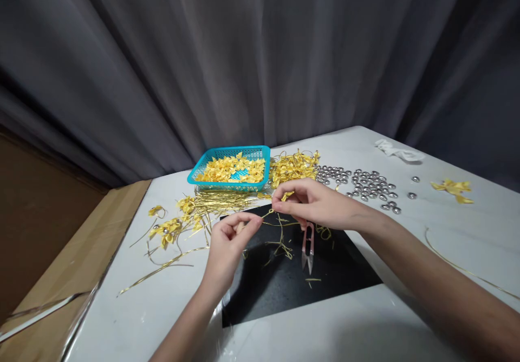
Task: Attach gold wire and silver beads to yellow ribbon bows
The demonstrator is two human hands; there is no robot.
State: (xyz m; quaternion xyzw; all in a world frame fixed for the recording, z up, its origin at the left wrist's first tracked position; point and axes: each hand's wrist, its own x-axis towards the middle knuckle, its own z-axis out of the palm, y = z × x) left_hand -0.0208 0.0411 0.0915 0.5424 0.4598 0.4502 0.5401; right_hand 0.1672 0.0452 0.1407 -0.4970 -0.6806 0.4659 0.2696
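A thin gold cord is drawn between my two hands above a black mat, with a small loop near the right fingertips. My left hand pinches one end between thumb and forefinger. On the other end, my right hand closes its thumb and fingertips; a bit of yellow ribbon petal shows at its fingers. Pink-handled thread snips point downward just below my right hand. Whether its lower fingers hold them or they lie on the mat, I cannot tell. Cord scraps lie on the mat.
Behind my hands stands a blue basket of yellow petals. Beside it are a heap of yellow ribbon pieces and many silver beads. Gold cords and finished-looking flowers lie left. A white cloth rests far right.
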